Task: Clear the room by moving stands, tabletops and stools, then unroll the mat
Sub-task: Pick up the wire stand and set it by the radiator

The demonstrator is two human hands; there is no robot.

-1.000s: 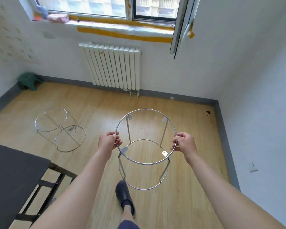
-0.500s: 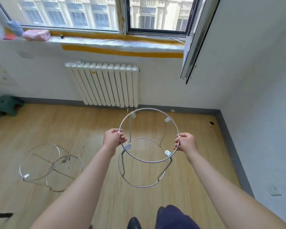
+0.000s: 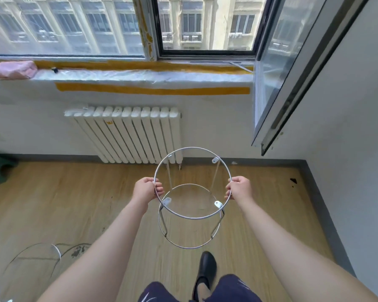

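Your left hand [image 3: 145, 189] and right hand [image 3: 240, 188] each clamp the top ring of the round chrome wire stand [image 3: 218, 203], held off the wooden floor [image 3: 74, 192] near the white ribbed radiator [image 3: 131, 136]. Risk: a step forward could knock its far rim against the radiator.
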